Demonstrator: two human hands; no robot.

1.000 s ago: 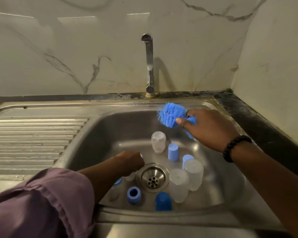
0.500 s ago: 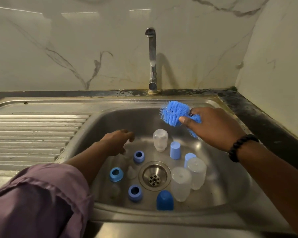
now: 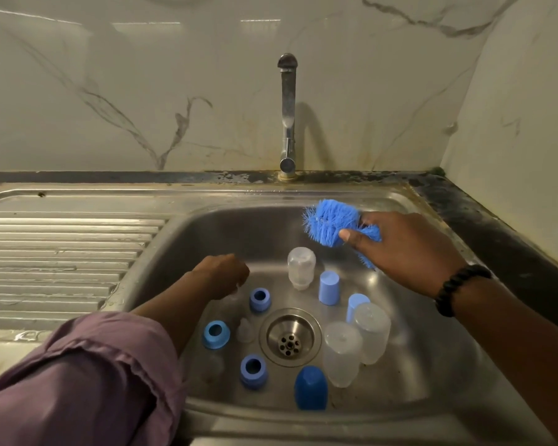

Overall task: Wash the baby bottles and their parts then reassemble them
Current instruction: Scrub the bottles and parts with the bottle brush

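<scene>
1. Baby-bottle parts stand scattered on the floor of the steel sink (image 3: pixel 432 375), all round the drain (image 3: pixel 290 337).
2. Nearest the viewer, a dark blue cap (image 3: pixel 310 388) stands at the front, with a blue ring (image 3: pixel 252 370) to its left.
3. Right of the drain, two clear bottles (image 3: pixel 342 352) stand mouth-down, touching each other, with a pale blue cap (image 3: pixel 355 304) just behind them.
4. Left of the drain sit a brighter blue ring (image 3: pixel 216 333) and a small clear teat (image 3: pixel 245 329).
5. Farther back stand another blue ring (image 3: pixel 260 299), a pale blue cap (image 3: pixel 329 287) and a third clear bottle (image 3: pixel 301 267), also mouth-down.
6. The left hand (image 3: pixel 221 275) hovers low at the left of the basin, fingers curled; whether it holds anything cannot be told.
7. The right hand (image 3: pixel 409 249) grips a blue bristle brush (image 3: pixel 331 220) at the far right.
8. A tap (image 3: pixel 287 117) rises behind the sink.
</scene>
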